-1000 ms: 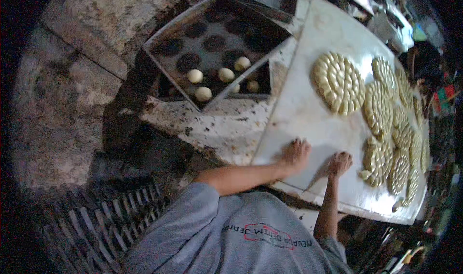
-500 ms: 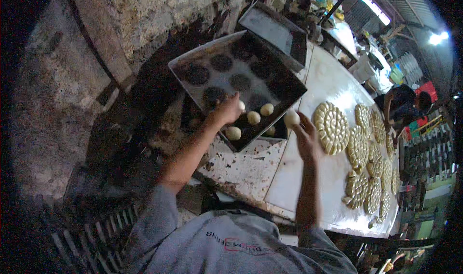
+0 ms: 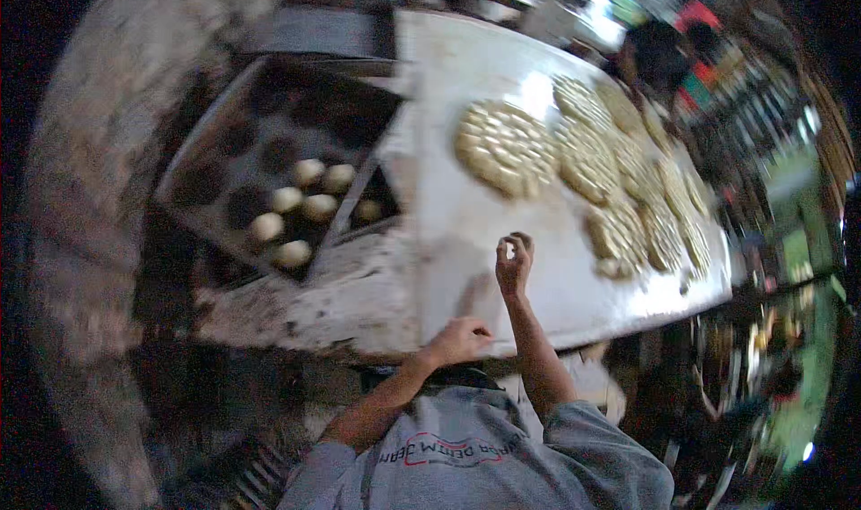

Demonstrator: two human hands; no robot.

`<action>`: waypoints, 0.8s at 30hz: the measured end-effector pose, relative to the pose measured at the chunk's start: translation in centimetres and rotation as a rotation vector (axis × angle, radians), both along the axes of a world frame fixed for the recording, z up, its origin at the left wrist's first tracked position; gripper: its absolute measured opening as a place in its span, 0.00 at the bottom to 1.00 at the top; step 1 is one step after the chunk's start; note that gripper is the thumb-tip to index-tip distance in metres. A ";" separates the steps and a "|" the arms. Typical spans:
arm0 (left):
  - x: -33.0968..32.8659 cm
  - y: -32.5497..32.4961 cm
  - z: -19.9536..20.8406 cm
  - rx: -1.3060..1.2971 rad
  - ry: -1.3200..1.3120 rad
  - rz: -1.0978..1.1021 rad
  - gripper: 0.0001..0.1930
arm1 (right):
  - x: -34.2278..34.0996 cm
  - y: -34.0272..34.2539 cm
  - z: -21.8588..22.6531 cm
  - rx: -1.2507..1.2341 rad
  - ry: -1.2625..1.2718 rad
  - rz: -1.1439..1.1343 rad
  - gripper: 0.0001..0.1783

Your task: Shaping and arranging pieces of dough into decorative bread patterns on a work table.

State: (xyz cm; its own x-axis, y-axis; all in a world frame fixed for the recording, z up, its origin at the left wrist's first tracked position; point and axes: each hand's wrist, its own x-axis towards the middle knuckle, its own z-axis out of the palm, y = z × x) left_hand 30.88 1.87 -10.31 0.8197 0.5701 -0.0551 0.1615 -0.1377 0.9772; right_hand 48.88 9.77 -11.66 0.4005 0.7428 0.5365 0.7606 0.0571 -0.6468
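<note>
Over the near part of the white table (image 3: 457,259), my right hand (image 3: 514,263) is raised with its fingers curved. A pale gap shows between thumb and fingers, and I see no dough ball there. My left hand (image 3: 459,341) is lower and nearer to me, by the table's front edge, its fingers bent and smeared by motion. To the left, a dark square baking pan (image 3: 204,120) holds several pale dough balls (image 3: 320,208) grouped toward its near right side. Closest to my right hand on the table is a large round of portioned dough (image 3: 507,148).
More dough rounds (image 3: 587,158) crowd the table's right side. Another pan (image 3: 381,187) with a dough ball sticks out beneath the first. A rectangular tray (image 3: 327,30) stands behind them. A person (image 3: 659,57) is at the far right edge, blurred.
My view has swung right. Both hands have left the pan area and are over the near table. The dough balls each held are out of them, and more balls sit in the pan.
</note>
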 end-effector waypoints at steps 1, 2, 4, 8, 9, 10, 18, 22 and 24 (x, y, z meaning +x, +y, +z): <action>2.5 -0.3 -2.1 0.028 0.065 0.088 0.13 | 4.1 -2.5 -1.2 -0.051 0.000 -0.108 0.04; 5.8 -0.9 -3.1 0.064 0.117 0.153 0.12 | 11.3 -5.8 -4.3 -0.100 -0.064 -0.222 0.04; 9.5 -1.5 -2.0 0.306 0.177 0.111 0.11 | 16.3 -10.8 -3.3 -0.236 0.087 -0.338 0.05; 23.7 -0.2 -2.0 0.608 0.284 0.061 0.12 | 26.3 -15.8 -3.8 -0.164 0.130 -0.410 0.06; 27.5 0.3 -4.0 0.674 0.261 0.231 0.13 | 26.6 -15.8 -2.8 -0.199 0.129 -0.441 0.07; 31.1 0.7 -5.7 0.737 0.229 0.391 0.14 | 27.1 -15.8 -2.3 -0.191 0.237 -0.425 0.08; 44.4 1.6 -4.9 0.435 0.305 0.601 0.19 | 31.0 -16.8 -3.5 -0.228 0.373 -0.442 0.15; 38.0 0.4 -5.2 0.145 0.166 0.554 0.18 | 32.5 -14.4 -1.7 -0.317 0.091 -0.446 0.20; 32.8 -0.2 -4.8 0.127 0.243 0.472 0.17 | 33.1 -12.4 -1.4 -0.310 0.053 -0.494 0.21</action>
